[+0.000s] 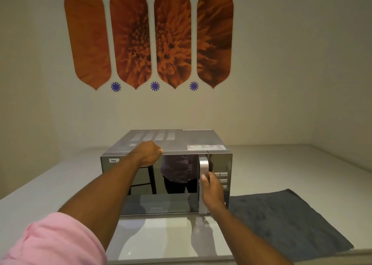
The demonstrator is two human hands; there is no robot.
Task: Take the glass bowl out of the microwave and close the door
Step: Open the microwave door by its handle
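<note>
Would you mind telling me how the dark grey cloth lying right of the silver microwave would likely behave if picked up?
The dark grey cloth would probably go floppy: it lies flat and creased on the white counter. It looks thin, so likely light. Its matte weave suggests it would not be slippery.

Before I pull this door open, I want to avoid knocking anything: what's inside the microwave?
Cannot tell. The microwave door is shut and mirrors the room, so no bowl shows. The right hand grips the handle; the left hand rests on top.
</note>
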